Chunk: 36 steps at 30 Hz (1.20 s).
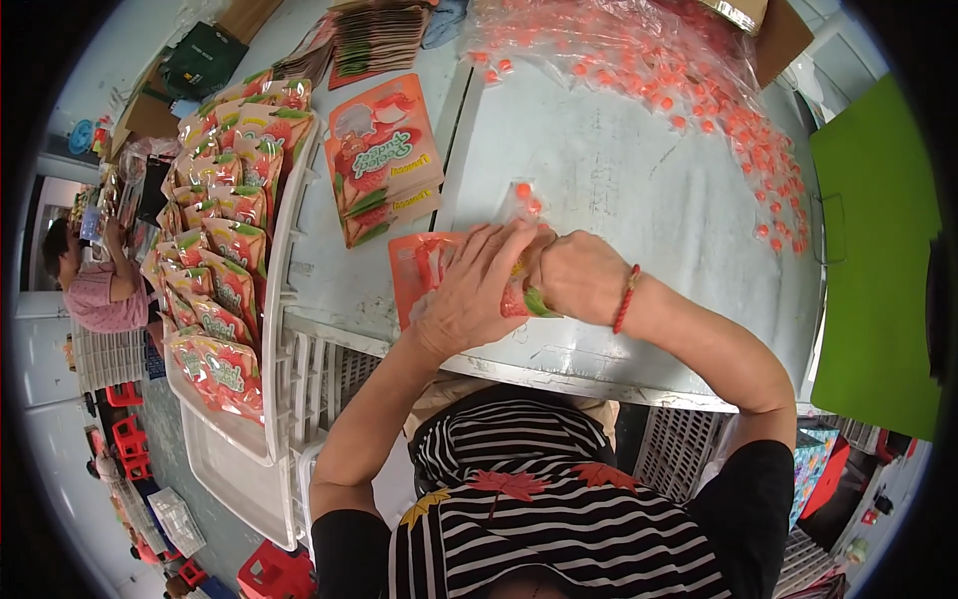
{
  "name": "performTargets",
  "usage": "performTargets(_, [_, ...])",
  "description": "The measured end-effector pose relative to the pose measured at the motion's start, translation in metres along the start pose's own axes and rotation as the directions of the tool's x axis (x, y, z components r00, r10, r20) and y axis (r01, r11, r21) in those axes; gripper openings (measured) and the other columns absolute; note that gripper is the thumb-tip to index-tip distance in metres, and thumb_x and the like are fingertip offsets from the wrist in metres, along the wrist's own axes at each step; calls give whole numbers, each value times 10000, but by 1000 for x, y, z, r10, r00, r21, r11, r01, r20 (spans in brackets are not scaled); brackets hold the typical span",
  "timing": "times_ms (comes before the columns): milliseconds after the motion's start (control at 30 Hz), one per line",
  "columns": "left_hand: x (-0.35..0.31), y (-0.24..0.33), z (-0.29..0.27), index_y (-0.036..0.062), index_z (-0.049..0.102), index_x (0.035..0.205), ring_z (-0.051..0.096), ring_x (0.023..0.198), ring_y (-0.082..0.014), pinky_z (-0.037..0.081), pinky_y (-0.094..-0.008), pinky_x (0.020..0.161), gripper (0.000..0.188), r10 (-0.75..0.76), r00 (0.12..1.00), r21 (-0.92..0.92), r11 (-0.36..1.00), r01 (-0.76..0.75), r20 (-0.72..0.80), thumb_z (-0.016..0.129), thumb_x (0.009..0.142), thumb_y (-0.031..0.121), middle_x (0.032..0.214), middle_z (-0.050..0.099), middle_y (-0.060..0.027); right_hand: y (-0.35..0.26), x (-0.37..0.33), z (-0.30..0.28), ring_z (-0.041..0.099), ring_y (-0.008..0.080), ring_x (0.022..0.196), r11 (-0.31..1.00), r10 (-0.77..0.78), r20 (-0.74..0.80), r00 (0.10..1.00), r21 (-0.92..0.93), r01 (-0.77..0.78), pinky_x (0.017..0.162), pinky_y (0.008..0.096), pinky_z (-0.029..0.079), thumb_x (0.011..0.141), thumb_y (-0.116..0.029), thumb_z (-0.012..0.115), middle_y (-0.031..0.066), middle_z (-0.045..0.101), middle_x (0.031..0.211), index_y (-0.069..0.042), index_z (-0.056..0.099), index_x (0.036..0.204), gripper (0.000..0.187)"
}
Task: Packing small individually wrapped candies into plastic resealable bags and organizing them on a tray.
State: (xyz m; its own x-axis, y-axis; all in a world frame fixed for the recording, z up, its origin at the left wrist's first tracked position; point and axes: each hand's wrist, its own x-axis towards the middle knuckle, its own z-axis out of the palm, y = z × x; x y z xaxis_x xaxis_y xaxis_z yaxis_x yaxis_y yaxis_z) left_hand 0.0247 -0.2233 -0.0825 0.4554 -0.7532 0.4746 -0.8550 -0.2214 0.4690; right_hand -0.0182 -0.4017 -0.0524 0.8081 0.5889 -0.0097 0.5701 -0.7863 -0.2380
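A red-and-pink stand-up pouch (411,270) lies near the table's front edge, under both hands. My left hand (469,285) curves across its middle with the fingers stretched over the printed face, gripping it. On the pouch's right side my right hand (584,275), with a red braided bracelet at the wrist, is closed at the edge; its fingertips are hidden. Just beyond my fingers are orange-red candies (527,200) in clear wrappers. To the upper left, more flat pouches (384,145) lie overlapped on the table.
A white crate (289,270) of filled pouches stands at the left. Wrapped candies (689,110) spread from a clear plastic bag across the table's far right. Pouch stacks (379,40) lie at the back. A green panel (878,260) borders the right; a person in pink (100,295) is far left.
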Motion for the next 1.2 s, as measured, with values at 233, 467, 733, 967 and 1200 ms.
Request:
performTargets(233, [0,11,-4,30,318,1350,442,1169,-355,367,-452,984,873,-156,970,-131,975,182,188,787,628,176,1263,472,-180,13,-12,10,619,287,646,988,-92,78,993,131,82,551,382,503,702,-116,600,107,614,660,-73,632,681,57])
performTargets(467, [6,15,-12,23,270,1367,436,1207,-336,377,-415,1001,942,-250,960,-160,950,268,125,824,616,156,1332,414,-177,1,-6,-8,588,201,558,850,316,-291,903,509,-134,530,292,475,749,-47,589,96,627,740,-26,602,782,41])
performTargets(733, [5,18,9,24,271,1355,447,1141,-337,373,-447,969,957,-335,942,-270,910,314,-34,830,590,158,1266,440,-169,-17,21,0,435,41,624,452,791,-503,347,864,223,544,202,397,955,-95,497,-25,502,755,-31,521,1019,94])
performTargets(967, [4,10,13,3,281,1346,467,1134,-360,404,-445,938,953,-340,911,-116,940,321,-234,823,573,122,1264,445,-174,-32,18,19,539,134,735,213,848,-214,486,975,57,674,271,457,933,-133,493,65,543,846,-8,504,991,138])
performTargets(1200, [-5,5,19,13,293,1336,432,1144,-363,393,-450,942,916,-315,910,-44,948,315,-270,811,586,97,1275,436,-174,-20,16,22,550,385,834,589,715,-351,605,767,-252,769,416,453,909,-197,456,227,589,836,31,535,950,244])
